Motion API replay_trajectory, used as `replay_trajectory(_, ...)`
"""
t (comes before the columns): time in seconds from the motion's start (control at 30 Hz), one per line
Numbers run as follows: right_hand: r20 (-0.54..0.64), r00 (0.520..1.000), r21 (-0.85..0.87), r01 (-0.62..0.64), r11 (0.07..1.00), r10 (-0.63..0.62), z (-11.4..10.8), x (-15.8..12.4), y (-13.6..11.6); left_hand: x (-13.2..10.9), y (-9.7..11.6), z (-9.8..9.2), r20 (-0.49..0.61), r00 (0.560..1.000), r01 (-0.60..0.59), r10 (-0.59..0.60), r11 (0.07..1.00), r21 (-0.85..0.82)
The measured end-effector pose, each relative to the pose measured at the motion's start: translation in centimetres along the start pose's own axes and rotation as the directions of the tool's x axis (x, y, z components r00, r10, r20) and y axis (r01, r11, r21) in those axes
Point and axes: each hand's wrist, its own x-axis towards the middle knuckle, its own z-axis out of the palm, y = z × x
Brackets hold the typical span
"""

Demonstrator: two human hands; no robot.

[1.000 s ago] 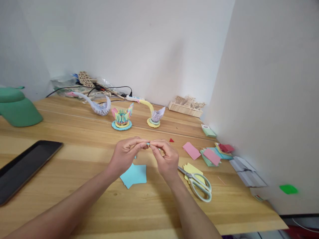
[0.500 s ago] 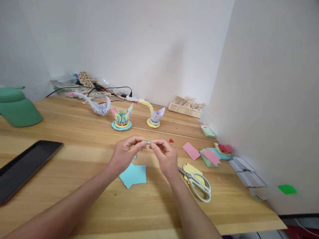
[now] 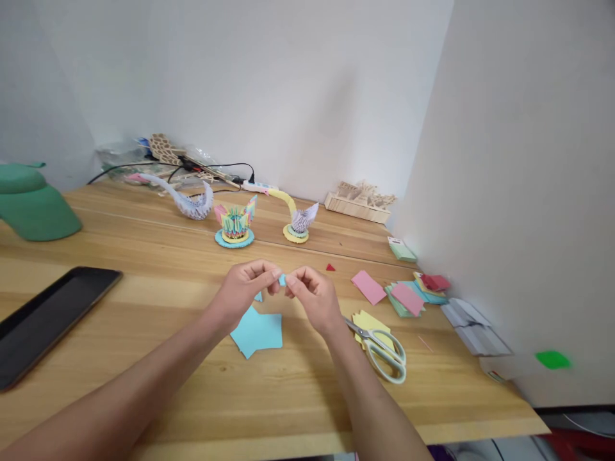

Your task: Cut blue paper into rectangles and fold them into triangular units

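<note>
A small blue paper piece (image 3: 282,280) is pinched between the fingertips of both hands, over the middle of the wooden table (image 3: 202,397). My left hand (image 3: 245,286) grips its left side and my right hand (image 3: 314,296) its right side. Just below the hands lie blue paper sheets (image 3: 262,331), with another small blue piece (image 3: 259,296) by my left fingers. Beside my right wrist, scissors (image 3: 379,346) with pale handles rest on yellow paper sheets (image 3: 369,322). A small red triangle (image 3: 330,267) lies behind my right hand.
Folded-paper swans (image 3: 192,203) (image 3: 300,221) and a multicoloured paper model (image 3: 235,224) stand behind. A tablet (image 3: 52,320) and green container (image 3: 36,208) are left. Pink sheets (image 3: 368,287), paper stacks (image 3: 401,299) and a wooden model (image 3: 358,206) are right. Cables run along the wall.
The blue piece has turned in my fingertips and shows a broader face. Both hands have shifted slightly, still pinching it.
</note>
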Motion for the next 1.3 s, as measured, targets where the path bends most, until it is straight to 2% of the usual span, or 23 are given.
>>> replay_trajectory(0.13,0.158,0.975,0.302,-0.195,0.933,0.153,-0.3,0.2,0.6,0.4,-0.7,-0.4,0.164,0.983,0.115,-0.081,0.97,-0.215)
replay_trajectory(0.23,0.231,0.954,0.423,-0.275,0.863,0.191,-0.4,0.3,1.1,0.6,-0.9,-0.6,0.184,0.981,0.112,-0.061,0.954,-0.279)
replay_trajectory(0.33,0.26,0.944,0.469,-0.309,0.827,0.205,-0.3,0.2,1.3,0.5,-0.8,-0.6,0.171,0.985,0.064,-0.022,0.968,-0.245)
replay_trajectory(0.43,0.277,0.937,0.477,-0.325,0.817,0.212,0.0,0.2,1.1,0.4,-0.4,-0.5,0.137,0.99,0.044,-0.017,0.979,-0.197)
replay_trajectory(0.67,0.199,0.952,0.494,-0.303,0.815,0.233,0.1,0.2,1.0,0.6,-0.3,-0.4,0.056,0.998,0.006,0.001,0.991,-0.137)
replay_trajectory(0.97,0.15,0.97,0.368,-0.235,0.899,0.192,-0.4,0.3,0.8,0.6,-0.7,-0.5,0.079,0.997,0.003,0.006,0.994,-0.109)
replay_trajectory(1.23,0.131,0.977,0.394,-0.209,0.895,0.17,-0.3,0.3,0.6,0.4,-0.5,-0.5,0.019,0.998,-0.054,0.054,0.998,-0.045)
replay_trajectory(1.3,0.069,0.988,0.351,-0.156,0.923,0.141,-0.3,0.3,0.4,0.3,-0.4,-0.4,0.006,0.998,-0.056,0.056,0.998,-0.02)
